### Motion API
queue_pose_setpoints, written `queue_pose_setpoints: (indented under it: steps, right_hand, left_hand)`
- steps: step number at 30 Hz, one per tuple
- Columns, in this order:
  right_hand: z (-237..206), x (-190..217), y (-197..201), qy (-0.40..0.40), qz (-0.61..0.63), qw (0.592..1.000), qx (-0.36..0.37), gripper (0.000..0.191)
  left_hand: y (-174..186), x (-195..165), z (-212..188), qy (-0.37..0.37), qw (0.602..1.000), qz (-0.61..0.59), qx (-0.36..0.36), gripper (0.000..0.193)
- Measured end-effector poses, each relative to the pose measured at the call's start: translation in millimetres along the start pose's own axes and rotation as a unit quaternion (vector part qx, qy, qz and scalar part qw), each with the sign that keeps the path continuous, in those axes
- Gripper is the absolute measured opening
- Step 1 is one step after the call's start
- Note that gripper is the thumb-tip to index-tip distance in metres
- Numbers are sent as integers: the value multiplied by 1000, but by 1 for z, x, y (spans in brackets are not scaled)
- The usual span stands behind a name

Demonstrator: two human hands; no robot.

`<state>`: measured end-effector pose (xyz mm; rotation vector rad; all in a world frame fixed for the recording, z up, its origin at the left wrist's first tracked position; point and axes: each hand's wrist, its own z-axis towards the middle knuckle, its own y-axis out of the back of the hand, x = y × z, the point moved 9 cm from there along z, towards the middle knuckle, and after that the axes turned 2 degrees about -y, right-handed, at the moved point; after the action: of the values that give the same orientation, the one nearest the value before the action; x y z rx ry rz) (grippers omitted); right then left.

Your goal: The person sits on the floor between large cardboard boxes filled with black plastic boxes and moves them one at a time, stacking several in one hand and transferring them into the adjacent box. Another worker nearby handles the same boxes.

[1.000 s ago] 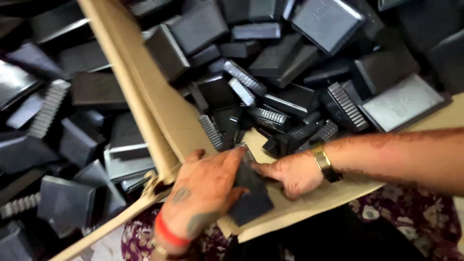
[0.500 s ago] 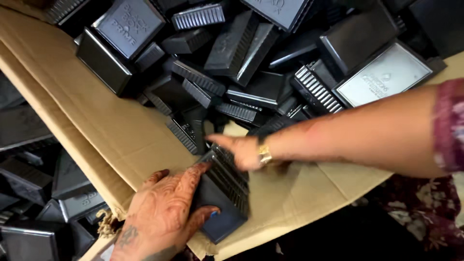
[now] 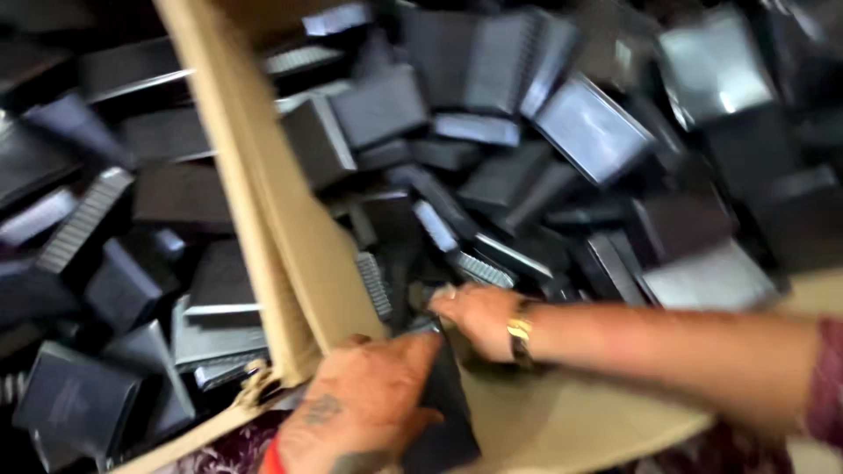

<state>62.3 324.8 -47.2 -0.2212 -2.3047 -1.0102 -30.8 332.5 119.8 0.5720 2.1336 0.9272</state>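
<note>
Fingers point(image 3: 413, 351) of the left hand point(image 3: 364, 408) clamp on a dark flat box point(image 3: 443, 421). The right hand point(image 3: 479, 316) touches black boxes point(image 3: 492, 263) in the brown cardboard carton point(image 3: 290, 246); its fingers are blurred, so I cannot tell.

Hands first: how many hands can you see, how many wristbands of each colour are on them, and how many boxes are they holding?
Hands: 2, the left hand and the right hand
Gold wristband: 1
Red wristband: 1
Dark box held, in the left hand: 1
Total: 5
The loose boxes piled around are too many and too blurred to count.
</note>
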Motion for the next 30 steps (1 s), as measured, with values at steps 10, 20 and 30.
queue_pose_setpoints:
  steps: [10, 20, 30]
  right_hand:
    - [42, 92, 35, 371, -441, 800, -168, 54]
    - [77, 64, 7, 370, -506, 758, -181, 33]
    - [112, 62, 13, 191, -648, 731, -95, 23]
  left_hand:
    - [-18, -2, 13, -74, 990, -3, -119, 29]
    - [-9, 12, 30, -98, 985, -9, -143, 30]
    - [-10, 11, 36, -114, 980, 19, -160, 31]
